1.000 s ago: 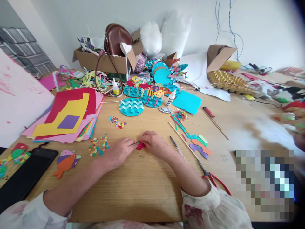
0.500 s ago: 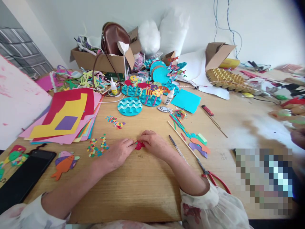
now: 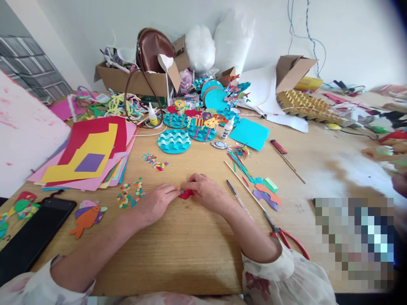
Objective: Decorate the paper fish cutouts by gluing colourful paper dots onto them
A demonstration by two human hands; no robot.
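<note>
Between my two hands, low over the wooden table, is a small red paper piece [image 3: 186, 194], partly hidden by fingers. My left hand [image 3: 158, 202] pinches its left side. My right hand [image 3: 206, 190] is closed over its right side, with the fingertips bent down onto it. Just left of my left hand lie scattered paper dots [image 3: 130, 192]. A heap of small coloured paper bits [image 3: 154, 162] is beyond them. To the right of my right hand are a pen [image 3: 237, 194], a thin wooden stick [image 3: 244, 184] and red-handled scissors [image 3: 281, 233].
Stacked coloured paper [image 3: 92, 163] and a phone [image 3: 38, 233] lie at left, near paper fish [image 3: 87, 218]. Behind my hands stand a blue wavy disc [image 3: 174, 142], glue bottles [image 3: 227, 128] and a cardboard box [image 3: 136, 82]. Another person's hand [image 3: 400, 184] shows at the right edge.
My right fingers have shifted slightly left over the red paper piece, and my left fingers have moved a little. The whole view has shifted slightly; other items stay put.
</note>
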